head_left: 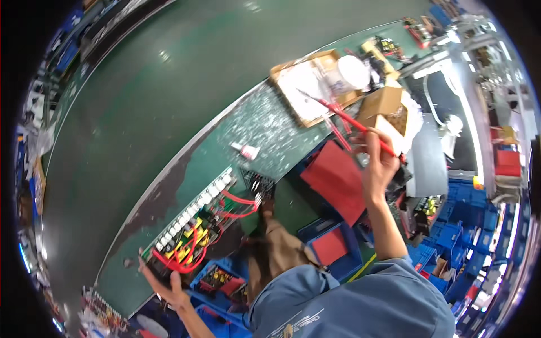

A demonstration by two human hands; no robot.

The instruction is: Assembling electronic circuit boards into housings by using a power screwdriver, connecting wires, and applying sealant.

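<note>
My left hand (pixel 168 290) grips the lower left end of a long circuit board (pixel 197 217), its thumb and fingers on either side. White connectors line the board's far edge. Yellow-and-black parts and thick red wires (pixel 189 259) sit along its near side, with more red wires looping out at its right end. Raised at the right, my right hand (pixel 378 160) is closed round a long slim red tool (pixel 352 121). Its thin tip points up and left over a shallow cardboard tray; blur hides the tool's exact kind.
A small white bottle (pixel 246 150) lies on the green bench (pixel 186 174). The cardboard tray (pixel 307 121) holds a white tub (pixel 353 72); beside it stands an open carton (pixel 389 107). Below the bench are blue bins (pixel 352 262), some with red sheets, and a large red sheet (pixel 337 180).
</note>
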